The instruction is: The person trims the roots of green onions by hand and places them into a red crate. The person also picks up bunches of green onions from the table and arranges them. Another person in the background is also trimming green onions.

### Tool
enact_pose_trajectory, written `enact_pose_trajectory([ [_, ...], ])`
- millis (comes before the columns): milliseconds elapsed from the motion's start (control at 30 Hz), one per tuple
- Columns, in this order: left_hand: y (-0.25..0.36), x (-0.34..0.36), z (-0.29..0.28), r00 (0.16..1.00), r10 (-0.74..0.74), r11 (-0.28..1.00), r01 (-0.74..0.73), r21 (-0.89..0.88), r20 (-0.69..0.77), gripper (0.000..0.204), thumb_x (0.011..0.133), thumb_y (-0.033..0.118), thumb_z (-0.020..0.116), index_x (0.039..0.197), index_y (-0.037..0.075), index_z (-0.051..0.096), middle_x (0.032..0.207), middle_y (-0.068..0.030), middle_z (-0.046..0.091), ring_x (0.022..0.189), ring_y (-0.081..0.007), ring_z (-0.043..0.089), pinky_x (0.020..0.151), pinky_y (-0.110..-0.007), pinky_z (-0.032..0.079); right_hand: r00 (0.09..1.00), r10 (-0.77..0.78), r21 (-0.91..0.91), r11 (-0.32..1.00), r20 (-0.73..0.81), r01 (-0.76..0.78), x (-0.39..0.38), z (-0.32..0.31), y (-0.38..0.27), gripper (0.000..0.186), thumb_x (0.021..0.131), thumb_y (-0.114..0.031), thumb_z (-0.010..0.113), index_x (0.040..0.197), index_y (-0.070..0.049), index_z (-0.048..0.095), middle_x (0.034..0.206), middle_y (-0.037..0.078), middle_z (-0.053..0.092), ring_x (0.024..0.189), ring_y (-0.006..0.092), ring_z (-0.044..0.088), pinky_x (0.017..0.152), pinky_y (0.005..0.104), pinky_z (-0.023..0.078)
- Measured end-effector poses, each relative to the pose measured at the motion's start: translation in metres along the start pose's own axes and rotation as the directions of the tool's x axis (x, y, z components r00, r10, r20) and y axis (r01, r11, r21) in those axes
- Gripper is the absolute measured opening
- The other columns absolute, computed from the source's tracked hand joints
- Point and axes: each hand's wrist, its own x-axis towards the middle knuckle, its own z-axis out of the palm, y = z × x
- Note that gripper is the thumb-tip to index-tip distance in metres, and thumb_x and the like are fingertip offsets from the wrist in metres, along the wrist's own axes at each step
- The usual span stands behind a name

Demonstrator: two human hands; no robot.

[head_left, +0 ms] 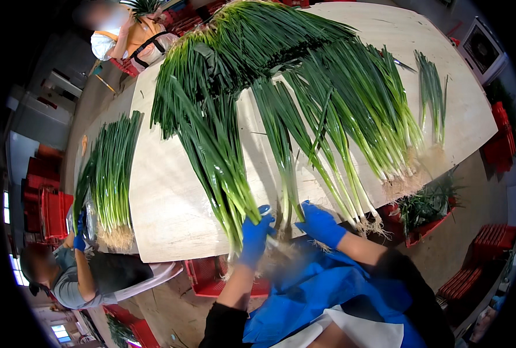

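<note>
Both my hands wear blue gloves at the table's near edge. My left hand is closed round the white lower stems of a green onion bunch, whose dark leaves reach up toward the big pile. My right hand, a little to the right, has its fingers closed on the lower end of a thinner group of green onions. More long stalks with pale roots lie just right of that hand, beside a thicker spread of them. The roots below my hands are blurred.
The pale wooden table carries a small bunch at right and a neat bundle at left. One co-worker handles stalks at lower left; another stands at upper left. Red crates and a leaf-filled crate are below.
</note>
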Motion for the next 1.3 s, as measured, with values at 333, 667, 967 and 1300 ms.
enact_pose_trajectory([
  [333, -0.041, 0.057, 0.038, 0.984, 0.127, 0.916, -0.166, 0.366, 0.128, 0.045, 0.073, 0.008, 0.074, 0.112, -0.001, 0.051, 0.092, -0.0109, 0.062, 0.081, -0.0197, 0.063, 0.069, -0.029, 0.052, 0.882, 0.213, 0.420, 0.816, 0.420, -0.397, 0.028, 0.004, 0.008, 0.031, 0.081, -0.012, 0.062, 0.109, -0.002, 0.054, 0.098, 0.019, 0.062, 0.091, 0.0306, 0.062, 0.079, 0.0393, 0.048],
  [667, -0.024, -0.020, -0.032, 0.975, 0.215, 0.965, -0.220, 0.143, 0.049, 0.033, 0.087, 0.003, 0.057, 0.118, 0.000, 0.045, 0.092, -0.0113, 0.062, 0.075, -0.0181, 0.063, 0.067, -0.030, 0.054, 0.802, 0.038, 0.765, 0.279, 0.596, -0.581, 0.020, -0.033, -0.035, 0.037, 0.086, -0.007, 0.064, 0.121, 0.000, 0.053, 0.105, 0.011, 0.061, 0.094, 0.0175, 0.060, 0.076, 0.0289, 0.050],
  [967, -0.098, 0.028, -0.071, 0.989, 0.148, 0.989, -0.147, 0.007, -0.007, 0.037, 0.081, 0.000, 0.064, 0.115, 0.001, 0.050, 0.086, -0.0101, 0.061, 0.069, -0.0215, 0.063, 0.057, -0.032, 0.054, 0.834, 0.033, 0.766, 0.376, 0.551, -0.521, 0.023, -0.055, -0.031, 0.036, 0.088, -0.013, 0.063, 0.121, -0.003, 0.054, 0.101, 0.007, 0.060, 0.090, 0.0146, 0.058, 0.073, 0.0279, 0.050],
  [1300, -0.058, 0.013, -0.021, 0.997, 0.074, 0.994, -0.073, 0.081, -0.001, 0.064, 0.078, 0.001, 0.067, 0.133, -0.002, 0.035, 0.100, -0.0149, 0.058, 0.074, -0.0218, 0.063, 0.060, -0.030, 0.053, 0.928, 0.340, 0.608, 0.708, 0.155, -0.361, -0.025, -0.260, 0.021, 0.043, 0.087, -0.015, 0.061, 0.128, -0.006, 0.052, 0.098, 0.005, 0.062, 0.089, 0.0116, 0.057, 0.078, 0.0270, 0.048],
])
